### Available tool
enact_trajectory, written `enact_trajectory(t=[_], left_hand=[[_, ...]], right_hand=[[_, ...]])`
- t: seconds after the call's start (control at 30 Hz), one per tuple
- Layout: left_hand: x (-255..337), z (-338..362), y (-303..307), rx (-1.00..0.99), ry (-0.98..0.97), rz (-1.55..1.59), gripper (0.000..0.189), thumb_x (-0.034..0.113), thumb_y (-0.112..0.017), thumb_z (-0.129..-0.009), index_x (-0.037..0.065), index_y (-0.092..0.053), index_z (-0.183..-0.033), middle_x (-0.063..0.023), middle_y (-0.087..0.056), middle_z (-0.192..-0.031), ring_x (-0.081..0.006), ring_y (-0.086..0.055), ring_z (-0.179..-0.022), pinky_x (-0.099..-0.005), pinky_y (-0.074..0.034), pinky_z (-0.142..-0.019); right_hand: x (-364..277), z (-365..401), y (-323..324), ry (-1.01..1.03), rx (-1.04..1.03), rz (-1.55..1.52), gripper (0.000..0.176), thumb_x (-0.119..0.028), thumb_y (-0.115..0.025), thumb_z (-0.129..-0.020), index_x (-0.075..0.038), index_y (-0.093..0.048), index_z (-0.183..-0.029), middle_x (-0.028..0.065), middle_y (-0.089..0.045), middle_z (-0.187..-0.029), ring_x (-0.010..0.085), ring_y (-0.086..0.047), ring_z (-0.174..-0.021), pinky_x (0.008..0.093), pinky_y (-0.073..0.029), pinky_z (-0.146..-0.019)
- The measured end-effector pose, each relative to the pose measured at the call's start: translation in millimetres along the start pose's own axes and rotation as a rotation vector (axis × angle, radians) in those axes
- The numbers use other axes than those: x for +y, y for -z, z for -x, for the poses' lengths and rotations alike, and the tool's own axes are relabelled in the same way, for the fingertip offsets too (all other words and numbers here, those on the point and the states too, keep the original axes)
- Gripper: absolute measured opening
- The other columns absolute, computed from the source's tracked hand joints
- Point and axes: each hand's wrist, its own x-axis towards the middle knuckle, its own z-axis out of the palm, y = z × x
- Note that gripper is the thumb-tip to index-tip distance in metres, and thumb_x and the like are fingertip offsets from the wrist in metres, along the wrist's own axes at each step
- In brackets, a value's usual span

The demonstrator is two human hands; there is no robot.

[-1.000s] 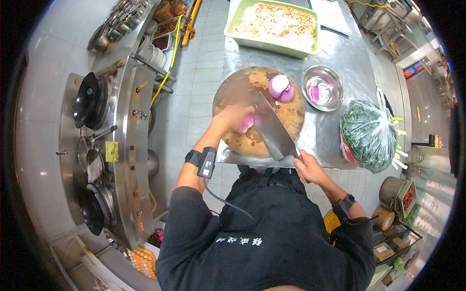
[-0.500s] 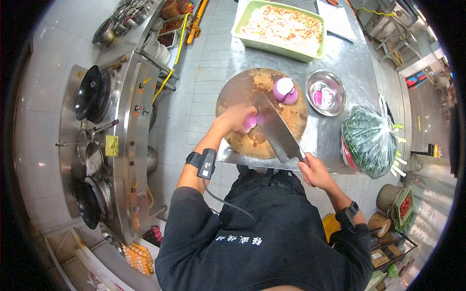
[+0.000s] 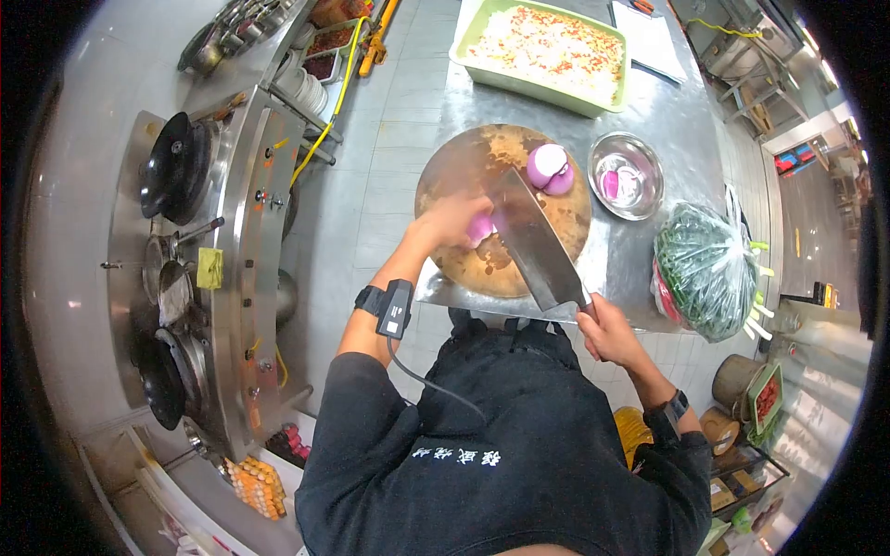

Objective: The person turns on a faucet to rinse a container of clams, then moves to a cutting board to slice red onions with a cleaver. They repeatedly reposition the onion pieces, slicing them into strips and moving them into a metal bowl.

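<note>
My right hand (image 3: 608, 332) grips the handle of a wide cleaver (image 3: 538, 246), whose blade lies slanted over the round wooden board (image 3: 553, 224). On that board my left hand (image 3: 454, 222) is closed on a purple onion piece (image 3: 479, 228), beside the blade's edge; its fingers are partly blurred. Whether the blade touches the piece cannot be made out. More purple onion (image 3: 550, 170) sits at the board's upper right. A steel bowl (image 3: 627, 176) with purple pieces in it stands right of the board.
A green tub (image 3: 542, 90) of chopped white and red food stands at the table's back. Bagged green vegetables (image 3: 705, 269) lie at the right. Papers (image 3: 649, 42) rest at the back right. Woks (image 3: 176, 167) stand on the stove at far left.
The cleaver and my right hand have shifted slightly to the right. My left hand remains at the onion piece. The whole view has shifted a little.
</note>
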Motion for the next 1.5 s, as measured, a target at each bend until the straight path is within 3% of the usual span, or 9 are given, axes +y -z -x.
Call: enact_trajectory(t=[0.1,0.37,0.5,0.93,1.03,1.17,1.37,1.5], left_hand=[[-0.9,1.3,-1.4,0.001,0.018,-0.013,0.070,0.015,-0.084,-0.062,0.023,-0.052,-0.123,-0.0156,-0.053,-0.111,-0.0372,-0.056,-0.107,-0.0441,-0.048,-0.090],[-0.8,8.5,0.0,0.042,0.011,0.027,0.068,0.015,-0.084,-0.064,0.023,-0.052,-0.123,-0.0156,-0.053,-0.111,-0.0368,-0.056,-0.108,-0.0437,-0.048,-0.091],[-2.9,6.8,-3.3,0.037,0.043,0.040,0.067,0.016,-0.083,-0.064,0.022,-0.052,-0.123,-0.0149,-0.053,-0.111,-0.0365,-0.056,-0.108,-0.0440,-0.047,-0.092],[0.6,8.8,1.0,0.027,0.020,0.042,0.064,0.014,-0.081,-0.065,0.021,-0.052,-0.122,-0.0144,-0.053,-0.109,-0.0360,-0.056,-0.106,-0.0442,-0.047,-0.090],[-4.0,7.8,-5.9,0.073,-0.008,0.034,0.064,0.014,-0.082,-0.065,0.021,-0.053,-0.121,-0.0140,-0.053,-0.108,-0.0356,-0.056,-0.105,-0.0439,-0.048,-0.089],[-8.1,9.7,-9.0,0.100,-0.009,0.073,0.064,0.013,-0.082,-0.064,0.021,-0.053,-0.121,-0.0139,-0.053,-0.109,-0.0356,-0.056,-0.106,-0.0436,-0.048,-0.089],[-9.0,10.5,-10.3,0.117,-0.009,0.076,0.066,0.012,-0.082,-0.063,0.021,-0.053,-0.122,-0.0141,-0.053,-0.109,-0.0362,-0.057,-0.104,-0.0435,-0.048,-0.088],[-9.0,11.7,-10.7,0.112,0.007,0.083,0.065,0.011,-0.082,-0.063,0.020,-0.054,-0.121,-0.0139,-0.053,-0.109,-0.0363,-0.057,-0.104,-0.0433,-0.048,-0.088]], right_hand=[[13.2,-21.4,-24.4,0.028,0.013,0.081,0.018,-0.013,-0.053,-0.094,0.002,-0.046,-0.101,0.0069,-0.053,-0.058,0.0156,-0.051,-0.039,0.0322,-0.042,-0.037],[-18.3,6.2,1.6,0.009,0.015,0.117,0.016,-0.012,-0.053,-0.094,0.002,-0.046,-0.100,0.0077,-0.054,-0.061,0.0149,-0.051,-0.039,0.0321,-0.040,-0.036],[7.0,-17.7,-25.4,0.032,0.016,0.076,0.017,-0.012,-0.052,-0.094,0.003,-0.046,-0.100,0.0098,-0.056,-0.062,0.0168,-0.052,-0.039,0.0336,-0.041,-0.037],[4.3,-32.0,-36.2,0.055,0.049,0.195,0.021,-0.014,-0.054,-0.093,0.005,-0.044,-0.099,0.0127,-0.058,-0.063,0.0211,-0.055,-0.042,0.0358,-0.045,-0.039],[-7.6,-25.4,-27.3,0.037,0.014,0.146,0.022,-0.014,-0.054,-0.093,0.004,-0.045,-0.100,0.0120,-0.058,-0.064,0.0206,-0.055,-0.042,0.0353,-0.044,-0.039],[-3.5,-6.0,-14.2,0.157,0.070,0.183,0.019,-0.013,-0.053,-0.094,0.001,-0.046,-0.103,0.0085,-0.055,-0.063,0.0159,-0.052,-0.040,0.0322,-0.041,-0.036],[-19.5,9.4,-9.0,0.030,0.026,0.164,0.017,-0.011,-0.053,-0.093,0.001,-0.044,-0.102,0.0101,-0.056,-0.063,0.0163,-0.053,-0.040,0.0337,-0.041,-0.036],[-8.3,-12.0,-21.0,0.045,0.019,0.258,0.020,-0.012,-0.053,-0.093,0.003,-0.044,-0.102,0.0150,-0.060,-0.066,0.0241,-0.057,-0.045,0.0371,-0.045,-0.042]])
